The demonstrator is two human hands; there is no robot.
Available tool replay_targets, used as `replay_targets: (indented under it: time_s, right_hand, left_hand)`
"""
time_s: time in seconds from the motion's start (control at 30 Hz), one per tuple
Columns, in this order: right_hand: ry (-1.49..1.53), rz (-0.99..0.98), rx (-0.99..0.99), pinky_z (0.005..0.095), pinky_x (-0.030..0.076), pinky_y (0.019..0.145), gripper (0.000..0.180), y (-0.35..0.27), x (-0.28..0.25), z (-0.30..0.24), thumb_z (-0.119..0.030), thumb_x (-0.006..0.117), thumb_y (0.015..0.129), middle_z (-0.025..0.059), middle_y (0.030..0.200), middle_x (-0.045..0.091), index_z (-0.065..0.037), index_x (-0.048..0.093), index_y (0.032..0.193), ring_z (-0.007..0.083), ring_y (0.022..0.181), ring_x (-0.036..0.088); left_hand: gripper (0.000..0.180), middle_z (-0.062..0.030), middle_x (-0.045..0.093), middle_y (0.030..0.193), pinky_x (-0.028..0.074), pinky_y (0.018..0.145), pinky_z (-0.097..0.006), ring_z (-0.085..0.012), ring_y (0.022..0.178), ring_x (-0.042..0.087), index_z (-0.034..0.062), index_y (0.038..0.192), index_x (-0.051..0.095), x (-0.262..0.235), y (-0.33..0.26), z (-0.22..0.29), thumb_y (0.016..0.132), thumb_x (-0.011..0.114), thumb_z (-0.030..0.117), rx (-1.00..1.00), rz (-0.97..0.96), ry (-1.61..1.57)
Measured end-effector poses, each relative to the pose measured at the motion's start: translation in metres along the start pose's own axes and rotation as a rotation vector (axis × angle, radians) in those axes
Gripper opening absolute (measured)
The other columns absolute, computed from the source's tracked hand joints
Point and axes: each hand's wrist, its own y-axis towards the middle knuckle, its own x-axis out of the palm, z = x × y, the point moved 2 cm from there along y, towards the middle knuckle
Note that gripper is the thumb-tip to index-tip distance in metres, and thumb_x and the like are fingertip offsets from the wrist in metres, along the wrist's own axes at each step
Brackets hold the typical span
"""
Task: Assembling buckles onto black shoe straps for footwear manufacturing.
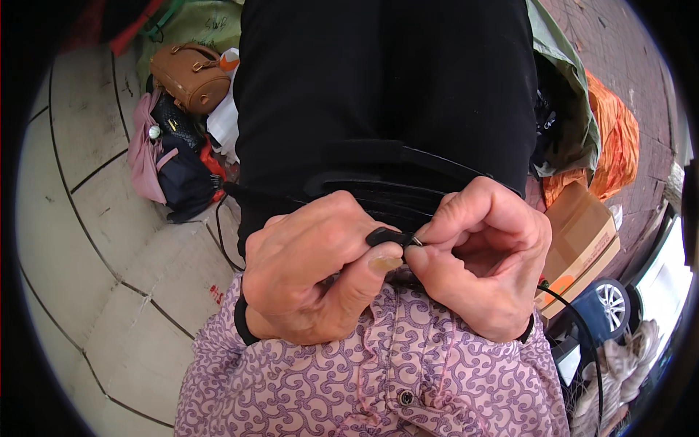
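My left hand [313, 269] pinches a small black piece [386, 236], perhaps the end of a strap, between thumb and forefinger. At its tip is a tiny metal bit [417, 241], which the thumb and forefinger of my right hand [491, 255] grip from the other side. The fingertips of both hands almost meet above my lap. Just beyond them, shiny black bands [378, 188] lie across my black trousers [386, 73]. How these bands join the small piece is hidden by my hands.
To the left, on pale tiles [87, 218], sit a brown handbag [193, 76], a dark blue bag [189, 178] and a pink bag [145, 149]. Cardboard boxes [575, 233], an orange sack [615, 138] and a green sheet [582, 95] are on the right. A black cable [582, 320] curves beside my right arm.
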Motion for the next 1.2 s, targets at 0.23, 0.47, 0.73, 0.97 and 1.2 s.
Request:
replay_targets:
  time_s: [0.23, 0.47, 0.73, 0.97, 1.2]
  right_hand:
    - [-0.010, 0.025, 0.040, 0.0154, 0.046, 0.061, 0.015, -0.0018, 0.0034, 0.0002, 0.009, 0.070, 0.071, 0.0043, 0.073, 0.063, 0.002, 0.059, 0.078, 0.0031, 0.063, 0.059]
    - [0.075, 0.105, -0.039, 0.0141, 0.038, 0.050, 0.014, -0.0018, 0.0078, 0.0043, 0.011, 0.068, 0.074, -0.0023, 0.064, 0.059, 0.002, 0.059, 0.076, -0.0019, 0.056, 0.051]
    - [0.215, 0.039, 0.117, 0.0188, 0.049, 0.048, 0.015, -0.0046, 0.0061, 0.0042, 0.012, 0.066, 0.078, 0.0119, 0.075, 0.066, 0.005, 0.057, 0.087, 0.0087, 0.052, 0.060]
    - [0.200, 0.014, 0.111, 0.0147, 0.042, 0.053, 0.016, -0.0036, 0.0053, 0.0032, 0.012, 0.067, 0.080, 0.0030, 0.072, 0.064, 0.007, 0.062, 0.093, 0.0009, 0.062, 0.057]
    - [0.447, -0.092, 0.077, 0.0217, 0.053, 0.060, 0.019, -0.0054, 0.0039, 0.0086, 0.011, 0.068, 0.082, 0.0138, 0.084, 0.068, 0.010, 0.060, 0.099, 0.0115, 0.069, 0.066]
  left_hand:
    - [0.015, -0.0144, 0.061, 0.069, 0.046, 0.043, -0.027, -0.0199, 0.051, 0.059, -0.0069, 0.085, 0.065, 0.0002, -0.0069, -0.0016, 0.077, 0.074, 0.001, 0.079, -0.024, 0.084]
    - [0.018, -0.0135, 0.061, 0.068, 0.046, 0.043, -0.026, -0.0189, 0.051, 0.060, -0.0078, 0.088, 0.066, 0.0028, -0.0044, -0.0034, 0.077, 0.075, 0.003, 0.162, -0.024, 0.137]
    - [0.016, -0.0135, 0.060, 0.068, 0.045, 0.044, -0.026, -0.0189, 0.052, 0.059, -0.0080, 0.088, 0.065, 0.0028, -0.0066, -0.0027, 0.080, 0.073, 0.002, 0.131, -0.020, 0.044]
    - [0.016, -0.0070, 0.053, 0.062, 0.035, 0.045, -0.024, -0.0116, 0.050, 0.049, -0.0026, 0.074, 0.057, -0.0008, -0.0035, -0.0011, 0.085, 0.067, 0.004, -0.340, 0.035, -0.193]
    - [0.026, -0.0007, 0.052, 0.061, 0.029, 0.044, -0.019, -0.0021, 0.047, 0.044, 0.0038, 0.074, 0.053, -0.0011, -0.0059, -0.0032, 0.096, 0.056, 0.017, -0.482, 0.061, -0.284]
